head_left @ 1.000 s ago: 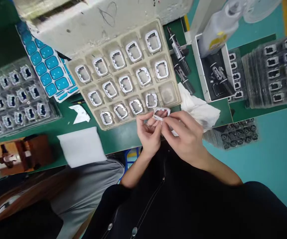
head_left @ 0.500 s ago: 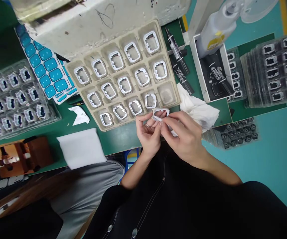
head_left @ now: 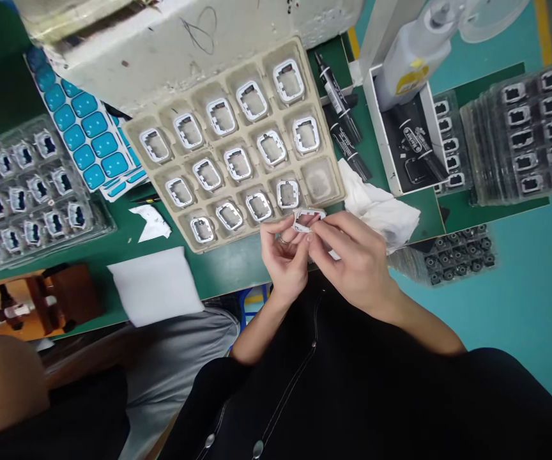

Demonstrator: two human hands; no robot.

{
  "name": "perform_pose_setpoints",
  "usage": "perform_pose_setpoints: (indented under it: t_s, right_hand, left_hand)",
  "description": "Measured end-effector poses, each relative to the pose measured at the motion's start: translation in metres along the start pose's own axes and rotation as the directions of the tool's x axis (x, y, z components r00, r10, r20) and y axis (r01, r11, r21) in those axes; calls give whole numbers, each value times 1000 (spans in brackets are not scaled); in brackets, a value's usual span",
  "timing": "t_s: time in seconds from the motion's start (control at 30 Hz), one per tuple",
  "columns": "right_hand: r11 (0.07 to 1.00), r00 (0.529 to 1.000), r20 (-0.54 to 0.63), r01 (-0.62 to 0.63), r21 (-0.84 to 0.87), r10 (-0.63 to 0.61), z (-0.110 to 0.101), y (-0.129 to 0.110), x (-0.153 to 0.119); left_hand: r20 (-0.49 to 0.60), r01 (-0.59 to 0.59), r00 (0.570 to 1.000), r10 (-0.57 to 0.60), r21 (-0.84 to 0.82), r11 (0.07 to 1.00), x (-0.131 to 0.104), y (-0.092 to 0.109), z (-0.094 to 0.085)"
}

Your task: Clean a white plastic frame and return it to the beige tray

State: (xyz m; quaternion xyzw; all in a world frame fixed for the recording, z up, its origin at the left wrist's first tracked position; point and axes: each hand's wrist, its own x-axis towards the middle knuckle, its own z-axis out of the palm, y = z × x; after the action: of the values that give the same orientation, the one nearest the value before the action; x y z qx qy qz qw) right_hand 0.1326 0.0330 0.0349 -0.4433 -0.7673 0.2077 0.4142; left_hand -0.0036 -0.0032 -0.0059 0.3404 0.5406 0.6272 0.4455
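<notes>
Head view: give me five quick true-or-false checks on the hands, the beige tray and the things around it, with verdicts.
1. The left hand and the right hand are both on one small white frame. True.
2. The beige tray holds more frames of a similar shape. True.
3. The blue sheet lies to the tray's right. False: the blue sheet lies to its left.
4. A black marker lies in the white box. True.
5. The crumpled white sheet covers the held frame. False: the crumpled white sheet lies right of the tray.
</notes>
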Motion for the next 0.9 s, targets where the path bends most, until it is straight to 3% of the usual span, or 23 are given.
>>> perform_pose_setpoints:
  t_s: [0.33,0.53,0.9]
  right_hand:
    - [999,999,-22,-25,40,25,3,0,-1]
    - [999,999,-27,-30,33,31,2,1,-2]
    - [997,999,25,-34,-69,36,-1,-1,-1]
  left_hand:
    - [11,-36,999,37,-37,999,0,-3,0]
    - [-18,5,1000,-4,27,1000,0,-2,-1]
    - [-16,24,1000,-23,45,999,-1,-1,-1]
